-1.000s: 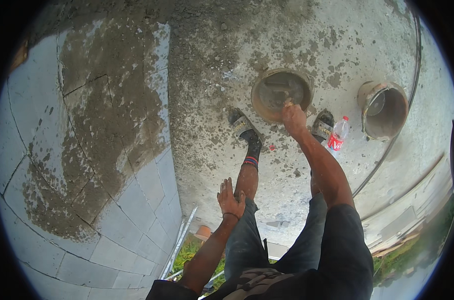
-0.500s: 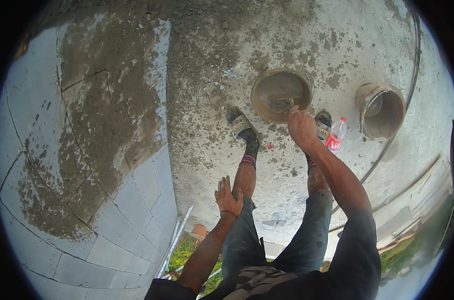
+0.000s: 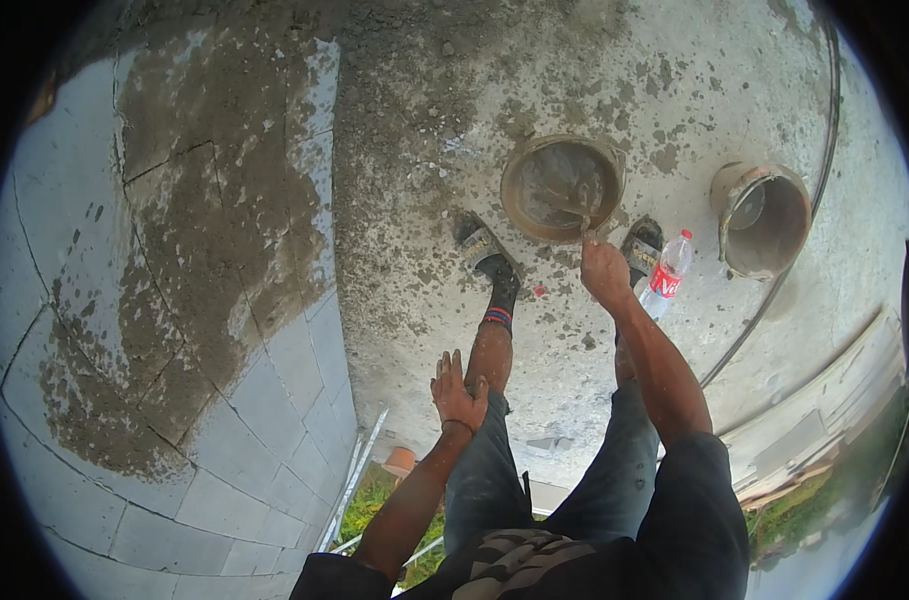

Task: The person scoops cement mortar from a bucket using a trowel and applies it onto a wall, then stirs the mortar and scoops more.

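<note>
My right hand [image 3: 606,274] is closed around the handle of a trowel [image 3: 585,226] at the near rim of a round bucket [image 3: 511,197]. The trowel's blade reaches into the bucket and is hard to tell from the wet grey mortar [image 3: 564,180] inside. My left hand [image 3: 460,398] lies on my left knee, its fingers stretched and spread, holding nothing. The bucket stands on the floor, just beyond and between my feet.
A clear plastic bottle [image 3: 671,268] with a red cap and label stands beside my right foot. Farther right a second bucket [image 3: 764,225] lies tilted near a dark cable [image 3: 825,165]. On the left rises a grey block wall [image 3: 214,480], partly coated with wet mortar.
My right hand has drawn slightly back toward me, with the trowel now lower across the bucket's near rim. The mortar surface shows differently. My left hand has stayed on the knee.
</note>
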Tool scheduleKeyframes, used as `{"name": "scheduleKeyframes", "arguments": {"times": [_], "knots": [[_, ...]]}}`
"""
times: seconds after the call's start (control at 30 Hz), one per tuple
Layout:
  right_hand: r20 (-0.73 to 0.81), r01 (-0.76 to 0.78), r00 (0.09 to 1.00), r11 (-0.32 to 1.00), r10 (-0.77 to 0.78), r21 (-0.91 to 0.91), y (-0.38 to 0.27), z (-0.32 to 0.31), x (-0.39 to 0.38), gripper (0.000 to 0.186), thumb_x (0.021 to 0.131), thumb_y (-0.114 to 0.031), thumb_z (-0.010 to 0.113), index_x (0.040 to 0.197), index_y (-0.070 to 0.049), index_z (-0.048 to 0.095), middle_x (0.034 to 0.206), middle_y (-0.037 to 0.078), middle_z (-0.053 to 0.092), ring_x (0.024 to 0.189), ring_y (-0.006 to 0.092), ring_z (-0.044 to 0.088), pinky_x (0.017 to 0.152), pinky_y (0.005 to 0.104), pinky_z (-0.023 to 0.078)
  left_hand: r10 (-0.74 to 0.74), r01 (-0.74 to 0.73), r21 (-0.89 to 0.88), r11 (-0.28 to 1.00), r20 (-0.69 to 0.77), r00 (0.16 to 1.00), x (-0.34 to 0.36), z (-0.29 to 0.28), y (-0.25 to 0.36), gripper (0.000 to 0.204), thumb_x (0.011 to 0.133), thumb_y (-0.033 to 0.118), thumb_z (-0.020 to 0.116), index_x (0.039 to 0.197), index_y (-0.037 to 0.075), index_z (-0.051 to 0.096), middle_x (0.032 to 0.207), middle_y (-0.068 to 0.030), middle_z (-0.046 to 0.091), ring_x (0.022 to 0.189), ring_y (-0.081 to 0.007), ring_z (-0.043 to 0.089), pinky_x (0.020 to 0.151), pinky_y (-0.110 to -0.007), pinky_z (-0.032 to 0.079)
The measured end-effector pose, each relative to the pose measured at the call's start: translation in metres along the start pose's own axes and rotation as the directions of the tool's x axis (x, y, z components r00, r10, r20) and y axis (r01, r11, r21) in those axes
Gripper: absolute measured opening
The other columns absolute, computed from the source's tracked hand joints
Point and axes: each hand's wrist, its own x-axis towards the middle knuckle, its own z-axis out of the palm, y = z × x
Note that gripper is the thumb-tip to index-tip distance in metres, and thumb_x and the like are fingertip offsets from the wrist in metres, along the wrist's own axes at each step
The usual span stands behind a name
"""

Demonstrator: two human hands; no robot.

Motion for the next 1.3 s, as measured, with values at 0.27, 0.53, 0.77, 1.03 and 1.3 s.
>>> {"name": "scheduleKeyframes", "arguments": {"times": [0.27, 0.53, 0.77, 1.03, 1.3], "knots": [[0.265, -0.318, 0.948, 0.566, 0.176, 0.761, 0.073, -0.069, -0.075, 0.061, 0.082, -0.015, 0.068, 0.137, -0.002, 0.043, 0.107, 0.027, 0.063, 0.103, 0.0401, 0.063, 0.089, 0.0419, 0.049, -0.02, 0.028, -0.508, 0.861, 0.022, 1.0, 0.16, 0.029, 0.045, 0.088, 0.074, 0.021, 0.079, 0.148, 0.004, 0.033, 0.146, -0.0261, 0.039, 0.136, -0.0367, 0.039, 0.11, -0.043, 0.035], [0.132, -0.328, 0.934, 0.657, 0.331, 0.679, 0.116, -0.045, -0.075, 0.046, 0.085, -0.024, 0.072, 0.121, -0.001, 0.056, 0.084, 0.018, 0.068, 0.077, 0.0259, 0.068, 0.071, 0.0344, 0.052, 0.073, 0.303, -0.696, 0.651, 0.455, 0.888, 0.372, 0.071, 0.106, 0.089, 0.07, 0.018, 0.087, 0.142, 0.002, 0.037, 0.124, -0.0225, 0.058, 0.106, -0.0275, 0.065, 0.083, -0.038, 0.058], [0.048, -0.333, 0.922, 0.728, 0.383, 0.599, 0.14, -0.04, -0.064, 0.04, 0.089, -0.025, 0.069, 0.119, -0.001, 0.055, 0.079, 0.02, 0.067, 0.065, 0.0299, 0.066, 0.062, 0.0375, 0.051, 0.216, 0.167, -0.742, 0.649, 0.39, 0.895, 0.365, 0.094, 0.11, 0.061, 0.076, 0.007, 0.076, 0.13, -0.001, 0.048, 0.105, -0.0125, 0.067, 0.086, -0.0215, 0.07, 0.068, -0.034, 0.06], [-0.047, -0.093, 0.994, 0.993, 0.097, 0.065, 0.131, -0.055, -0.006, 0.038, 0.093, -0.035, 0.061, 0.116, -0.005, 0.055, 0.083, 0.022, 0.063, 0.069, 0.0412, 0.066, 0.056, 0.0475, 0.053, 0.171, 0.191, -0.793, 0.579, 0.347, 0.922, 0.32, 0.078, 0.138, 0.055, 0.077, -0.006, 0.058, 0.131, 0.002, 0.052, 0.096, -0.0101, 0.067, 0.073, -0.0193, 0.068, 0.059, -0.035, 0.061], [0.143, 0.07, 0.987, 0.997, -0.073, 0.028, 0.105, -0.082, 0.036, 0.039, 0.092, -0.037, 0.061, 0.112, -0.003, 0.058, 0.085, 0.024, 0.064, 0.077, 0.0427, 0.065, 0.067, 0.0495, 0.051, 0.152, 0.241, -0.832, 0.5, 0.358, 0.921, 0.259, 0.034, 0.12, 0.052, 0.076, -0.008, 0.055, 0.125, 0.005, 0.059, 0.091, -0.0056, 0.065, 0.076, -0.0164, 0.066, 0.059, -0.033, 0.06]]}}
